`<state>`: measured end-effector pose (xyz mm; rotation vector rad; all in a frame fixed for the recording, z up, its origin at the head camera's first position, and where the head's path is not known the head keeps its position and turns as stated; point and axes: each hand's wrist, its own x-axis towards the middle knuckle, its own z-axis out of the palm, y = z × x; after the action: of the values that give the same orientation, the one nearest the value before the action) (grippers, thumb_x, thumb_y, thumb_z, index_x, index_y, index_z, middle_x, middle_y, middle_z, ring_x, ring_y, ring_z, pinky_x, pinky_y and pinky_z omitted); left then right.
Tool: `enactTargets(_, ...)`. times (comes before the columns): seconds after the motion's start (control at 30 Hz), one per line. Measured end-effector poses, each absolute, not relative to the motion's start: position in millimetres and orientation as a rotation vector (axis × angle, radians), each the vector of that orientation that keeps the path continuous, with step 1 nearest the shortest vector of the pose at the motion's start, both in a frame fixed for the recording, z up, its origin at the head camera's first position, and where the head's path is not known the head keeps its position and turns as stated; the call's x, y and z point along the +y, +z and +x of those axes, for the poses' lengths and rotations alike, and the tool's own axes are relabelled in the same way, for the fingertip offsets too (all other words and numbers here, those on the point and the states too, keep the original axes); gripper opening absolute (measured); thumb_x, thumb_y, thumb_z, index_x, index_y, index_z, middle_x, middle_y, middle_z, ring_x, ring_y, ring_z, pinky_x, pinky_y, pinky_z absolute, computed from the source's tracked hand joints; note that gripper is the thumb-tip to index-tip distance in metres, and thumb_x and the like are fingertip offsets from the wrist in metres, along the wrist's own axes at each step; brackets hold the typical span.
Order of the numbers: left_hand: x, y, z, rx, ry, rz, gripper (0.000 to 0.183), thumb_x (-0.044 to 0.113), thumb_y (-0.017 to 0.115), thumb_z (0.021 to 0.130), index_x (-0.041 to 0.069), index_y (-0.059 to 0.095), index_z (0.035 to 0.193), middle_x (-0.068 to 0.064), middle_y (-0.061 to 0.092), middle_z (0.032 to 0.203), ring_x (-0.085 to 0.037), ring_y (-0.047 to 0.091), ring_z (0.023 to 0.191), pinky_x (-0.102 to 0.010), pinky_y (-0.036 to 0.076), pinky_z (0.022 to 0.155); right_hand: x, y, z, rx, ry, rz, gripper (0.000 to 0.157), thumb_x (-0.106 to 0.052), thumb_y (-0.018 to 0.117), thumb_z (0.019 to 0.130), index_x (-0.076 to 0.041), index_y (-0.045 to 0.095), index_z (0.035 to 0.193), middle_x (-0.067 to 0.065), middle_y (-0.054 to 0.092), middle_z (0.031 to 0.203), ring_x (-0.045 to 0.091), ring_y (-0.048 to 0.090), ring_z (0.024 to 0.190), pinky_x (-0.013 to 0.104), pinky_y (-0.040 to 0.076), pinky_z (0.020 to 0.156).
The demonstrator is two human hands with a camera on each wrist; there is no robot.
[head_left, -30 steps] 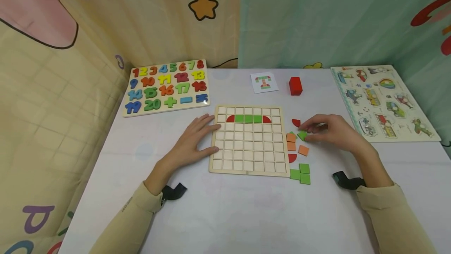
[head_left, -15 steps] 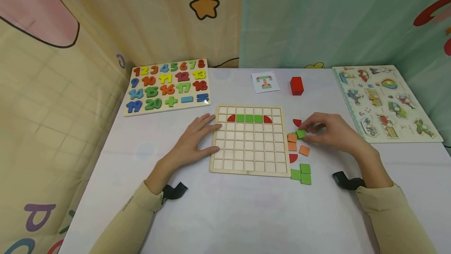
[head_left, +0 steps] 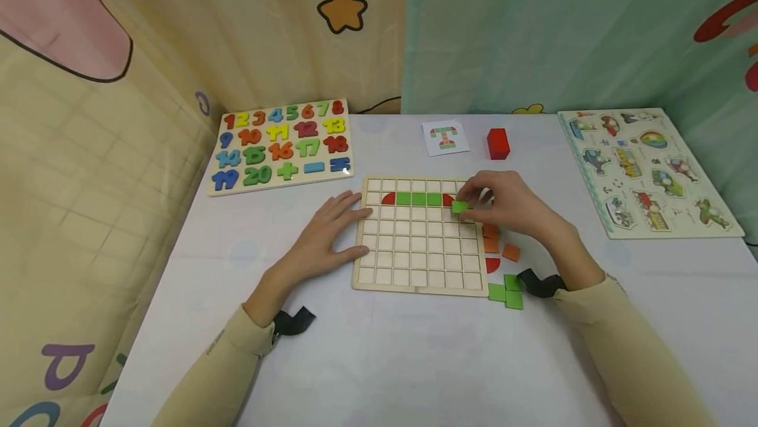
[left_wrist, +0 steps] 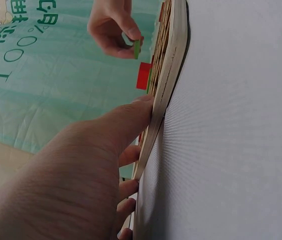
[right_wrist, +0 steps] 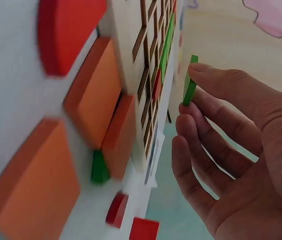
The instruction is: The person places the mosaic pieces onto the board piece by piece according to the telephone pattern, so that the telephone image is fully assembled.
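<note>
My right hand [head_left: 503, 200] pinches a green square tile [head_left: 458, 206] between thumb and fingertips, over the upper right of the wooden grid board [head_left: 418, 243]. In the right wrist view the green tile [right_wrist: 191, 80] is held on edge, apart from the board. My left hand [head_left: 322, 236] rests with spread fingers along the board's left edge; its thumb [left_wrist: 131, 117] touches the rim in the left wrist view. A row of green squares [head_left: 418, 199] with a red quarter-round tile [head_left: 388, 199] at the left end and another at the right sits in the board's second row.
Loose orange tiles [head_left: 491, 245], a red quarter-round piece [head_left: 493, 265] and green squares [head_left: 514, 300] lie right of the board. Behind it are a pattern card [head_left: 445, 139] and a red block [head_left: 498, 144]. A number puzzle [head_left: 281, 147] lies back left, a picture puzzle [head_left: 651, 174] back right.
My right hand has lifted the green square tile from the loose pieces and carried it left over the board. The left hand stays on the board's edge.
</note>
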<state>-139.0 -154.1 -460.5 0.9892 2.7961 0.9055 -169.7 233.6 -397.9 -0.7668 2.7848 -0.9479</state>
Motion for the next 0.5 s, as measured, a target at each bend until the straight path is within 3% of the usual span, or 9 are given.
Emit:
enactTargets(0.23,-154.4,-460.6,-139.0,2.795,0.903,0.992,0.070,0.042,0.078,0.094,0.022,0.052,0.156,-0.006,0.031,0.173,-0.026,0.016,0.164,-0.046,0.008,0.136,186.7,-393.8,-180.4,2.749,-0.952,-0.836,0.023,-0.014,0.089,0.085,-0.006,0.078,0.103,0.007,0.072,0.091,0.024,0.064,0.085,0.038,0.060,0.077)
enactTargets(0.5,-154.8,-460.1,-139.3,2.790,0.900,0.990,0.069,0.042,0.077,0.095,0.021,0.052,0.156,-0.007,0.031,0.173,-0.027,0.016,0.164,-0.048,0.009,0.136,139.3,-393.8,-187.0,2.744,-0.868,-0.833,0.024,-0.017,0.088,0.086,-0.008,0.078,0.105,0.005,0.073,0.095,0.022,0.065,0.087,0.036,0.058,0.080)
